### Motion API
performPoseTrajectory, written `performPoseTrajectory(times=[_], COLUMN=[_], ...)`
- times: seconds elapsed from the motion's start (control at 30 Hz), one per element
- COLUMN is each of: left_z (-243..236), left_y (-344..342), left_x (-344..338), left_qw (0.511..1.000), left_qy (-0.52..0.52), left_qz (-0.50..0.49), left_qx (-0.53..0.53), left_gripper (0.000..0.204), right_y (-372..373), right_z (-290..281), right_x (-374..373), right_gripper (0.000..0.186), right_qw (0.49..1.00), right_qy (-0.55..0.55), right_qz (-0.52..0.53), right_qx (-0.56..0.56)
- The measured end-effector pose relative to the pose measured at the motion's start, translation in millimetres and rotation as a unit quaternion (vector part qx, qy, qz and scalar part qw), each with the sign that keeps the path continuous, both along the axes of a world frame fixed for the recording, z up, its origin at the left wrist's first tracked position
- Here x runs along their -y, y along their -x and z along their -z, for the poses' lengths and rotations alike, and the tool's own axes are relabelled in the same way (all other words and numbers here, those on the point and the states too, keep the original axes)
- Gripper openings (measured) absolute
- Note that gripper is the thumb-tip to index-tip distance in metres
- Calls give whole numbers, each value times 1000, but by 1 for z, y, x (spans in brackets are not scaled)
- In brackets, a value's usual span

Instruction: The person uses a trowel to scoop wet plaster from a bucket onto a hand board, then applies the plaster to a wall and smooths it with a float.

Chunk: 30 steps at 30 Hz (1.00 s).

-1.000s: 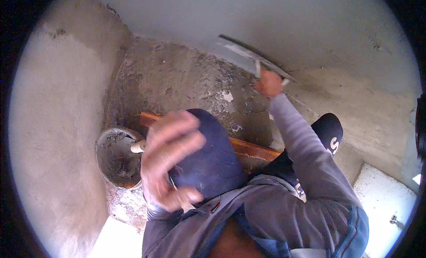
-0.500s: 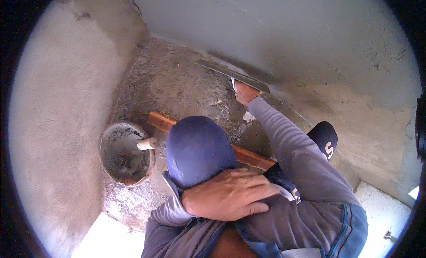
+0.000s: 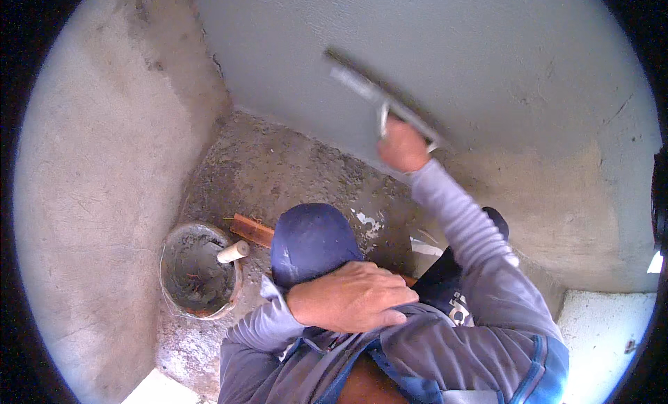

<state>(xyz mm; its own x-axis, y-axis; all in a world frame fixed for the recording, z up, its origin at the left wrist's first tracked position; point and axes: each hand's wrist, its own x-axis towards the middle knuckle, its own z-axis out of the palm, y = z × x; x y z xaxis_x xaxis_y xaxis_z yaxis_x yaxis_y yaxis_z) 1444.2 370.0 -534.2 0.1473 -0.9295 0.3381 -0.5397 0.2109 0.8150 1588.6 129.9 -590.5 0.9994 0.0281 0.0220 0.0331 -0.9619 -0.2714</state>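
Note:
My right hand (image 3: 405,144) grips the white handle of a long metal trowel (image 3: 355,79), whose blade lies at or close to the smooth grey plastered wall (image 3: 278,42), tilted down to the right. My left hand (image 3: 351,295) lies across my body just below my bent dark-blue knee (image 3: 313,237), fingers loosely laid on the clothing and holding no tool. To the left of that knee stands a round bucket (image 3: 198,282) with grey wet mix inside and a wooden-handled tool (image 3: 233,252) resting in it.
A rough plaster wall (image 3: 90,181) runs down the left side. A wooden board (image 3: 250,229) lies on the stained concrete floor (image 3: 278,160) behind my knee. A white panel (image 3: 598,334) is at lower right, and my dark other leg (image 3: 449,279) is under my right arm.
The trowel has swept up the wall from near its bottom edge half a second ago. My left hand, raised a second ago, now rests low on my body. The view has shifted slightly.

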Motion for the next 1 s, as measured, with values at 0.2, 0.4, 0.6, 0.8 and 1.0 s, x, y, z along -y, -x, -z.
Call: performPoseTrajectory(times=[0.2,0.4,0.6,0.8,1.0], left_z=[-36,-19,-15,-9,-3], left_y=[-35,-40,-40,-51,-56], left_x=[-20,-9,1,-8,-8], left_qw=[968,946,950,947,959], left_qy=[-83,-153,-140,-141,-118], left_qz=[-166,-215,-229,-249,-244], left_qx=[168,186,158,145,75], left_gripper=[42,29,31,28,26], right_y=[64,126,99,67,97], right_z=[-142,35,173,100,-77], right_x=[27,34,85,109,134], right_gripper=[28,48,55,31,20], right_qw=[976,984,981,955,998], right_qy=[11,176,122,161,60], right_qz=[26,8,45,50,-9], right_qx=[214,5,-146,-245,-21])
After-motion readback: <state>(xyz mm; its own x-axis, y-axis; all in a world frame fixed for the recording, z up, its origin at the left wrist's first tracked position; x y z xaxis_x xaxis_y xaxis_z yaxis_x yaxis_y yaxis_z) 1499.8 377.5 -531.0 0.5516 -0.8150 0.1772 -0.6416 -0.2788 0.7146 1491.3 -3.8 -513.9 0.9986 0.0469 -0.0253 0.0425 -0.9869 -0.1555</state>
